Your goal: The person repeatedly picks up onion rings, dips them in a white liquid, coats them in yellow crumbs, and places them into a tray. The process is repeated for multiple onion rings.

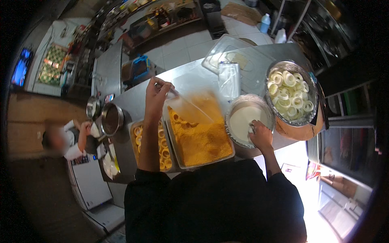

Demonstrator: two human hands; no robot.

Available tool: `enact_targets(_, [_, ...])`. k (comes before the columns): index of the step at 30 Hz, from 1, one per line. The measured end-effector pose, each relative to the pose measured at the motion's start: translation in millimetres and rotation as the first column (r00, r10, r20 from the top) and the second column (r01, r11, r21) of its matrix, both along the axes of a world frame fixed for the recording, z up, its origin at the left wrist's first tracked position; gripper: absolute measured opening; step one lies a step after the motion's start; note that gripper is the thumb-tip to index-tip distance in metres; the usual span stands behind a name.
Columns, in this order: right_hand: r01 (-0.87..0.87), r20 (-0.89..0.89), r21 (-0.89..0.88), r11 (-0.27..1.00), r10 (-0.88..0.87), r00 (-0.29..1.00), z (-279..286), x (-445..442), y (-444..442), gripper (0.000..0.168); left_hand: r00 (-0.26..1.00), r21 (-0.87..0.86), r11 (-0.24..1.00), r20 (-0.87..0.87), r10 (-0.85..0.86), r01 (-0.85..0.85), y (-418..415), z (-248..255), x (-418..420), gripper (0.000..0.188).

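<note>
My left hand [156, 92] is raised over the far left corner of a clear plastic tub [206, 162] of orange-yellow breading crumbs [197, 138]. It grips a translucent, motion-blurred thing [191, 106] that hangs over the crumbs; its exact kind is unclear. A few rings show in the crumbs near the left wall. My right hand [262, 135] is at the near right side of a bowl of pale batter [247, 117], its fingertips pinching something whitish coated in batter. Right of it, a metal bowl [269, 68] holds many onion rings [290, 94].
Left of the crumbs, a tray [132, 129] holds breaded rings. A pack of plastic bags [228, 79] and a clear lid [212, 50] lie at the back. A steel bowl [112, 119] stands at the table's left end. Another person [74, 139] works beyond it.
</note>
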State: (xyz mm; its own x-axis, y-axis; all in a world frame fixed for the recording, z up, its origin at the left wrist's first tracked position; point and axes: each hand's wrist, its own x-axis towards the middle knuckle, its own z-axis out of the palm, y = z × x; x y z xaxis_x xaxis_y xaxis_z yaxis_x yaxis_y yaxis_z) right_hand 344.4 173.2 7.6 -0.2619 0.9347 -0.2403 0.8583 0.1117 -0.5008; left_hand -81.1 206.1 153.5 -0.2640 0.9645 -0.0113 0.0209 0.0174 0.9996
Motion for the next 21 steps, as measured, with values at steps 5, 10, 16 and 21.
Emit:
enact_targets(5, [-0.059,0.028,-0.008,0.998,0.059,0.998,-1,-2,2,0.040,0.983,-0.141,0.986,0.151,0.107,-0.086,-94,-18,-60,0.007])
enact_targets(10, [-0.069,0.097,0.033,0.997,0.066,0.993,-1,-1,0,0.043,0.902,-0.201,0.887,0.039,0.431,-0.415,-182,-16,-91,0.023])
enact_targets(16, [-0.111,0.091,0.000,0.994,0.110,0.990,2,-3,2,0.041,0.785,-0.172,0.766,-0.166,0.597,-0.619,-266,-37,-117,0.019])
enact_targets(21, [-0.183,0.048,0.061,0.981,0.180,0.982,-8,0,6,0.034,0.693,-0.131,0.700,-0.351,0.630,-0.702,-289,-45,-114,0.021])
